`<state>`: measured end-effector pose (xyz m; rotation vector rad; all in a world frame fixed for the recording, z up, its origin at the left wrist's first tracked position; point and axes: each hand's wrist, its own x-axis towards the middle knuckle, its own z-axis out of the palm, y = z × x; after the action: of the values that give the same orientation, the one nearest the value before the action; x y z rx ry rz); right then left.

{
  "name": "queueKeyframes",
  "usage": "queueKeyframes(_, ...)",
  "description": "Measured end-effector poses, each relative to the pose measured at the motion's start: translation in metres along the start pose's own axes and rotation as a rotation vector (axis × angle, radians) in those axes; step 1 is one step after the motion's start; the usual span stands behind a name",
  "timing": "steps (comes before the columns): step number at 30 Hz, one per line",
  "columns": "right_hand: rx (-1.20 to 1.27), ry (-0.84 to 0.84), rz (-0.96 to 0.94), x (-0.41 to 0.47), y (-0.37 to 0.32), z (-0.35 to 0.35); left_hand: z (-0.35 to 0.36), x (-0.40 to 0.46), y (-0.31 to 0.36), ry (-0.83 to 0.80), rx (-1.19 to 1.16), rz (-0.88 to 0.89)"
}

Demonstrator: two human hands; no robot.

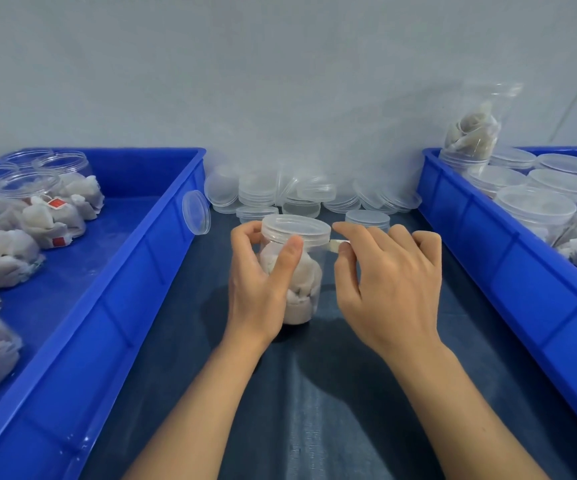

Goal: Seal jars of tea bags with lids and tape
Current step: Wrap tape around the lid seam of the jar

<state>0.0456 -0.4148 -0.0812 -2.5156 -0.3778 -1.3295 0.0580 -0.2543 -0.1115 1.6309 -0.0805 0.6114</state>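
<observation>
Clear round plastic jar (297,271) packed with whitish tea bags stands upright on the dark blue cloth-covered table (332,393), centre of my view, between the two crates. A translucent round plastic lid (295,227) sits on its mouth.

My left hand (262,285) wraps the jar from the left, fingers curled behind it, thumb pressed flat up the front wall to just under the lid.

My right hand (389,282) is just right of the jar, thumb and forefinger pinching a short strip of clear tape (339,244). The strip runs from the fingertips to the jar wall just below the lid rim; I cannot tell how far it is stuck down.

Left: large blue plastic crate (113,292) holding open clear jars of tea bags (51,209), some with red tags. One loose lid (196,212) leans against its right wall.

Right: second blue plastic crate (508,271) with lidded clear jars (536,209) and a clear plastic bag of tea bags (474,133) standing at its far corner.

Behind the jar, against the pale grey wall (280,81), a heap of spare translucent lids (290,192).
</observation>
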Motion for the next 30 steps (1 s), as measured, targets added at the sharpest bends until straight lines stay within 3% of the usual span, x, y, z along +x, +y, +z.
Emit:
queueKeyframes(8,0.013,0.007,0.031,-0.001,0.004,0.002,0.003,0.000,0.005,0.061,0.023,-0.018)
queueKeyframes(30,0.028,-0.031,0.079,-0.001,0.009,0.003,-0.004,0.001,0.010,-0.051,-0.020,-0.159)
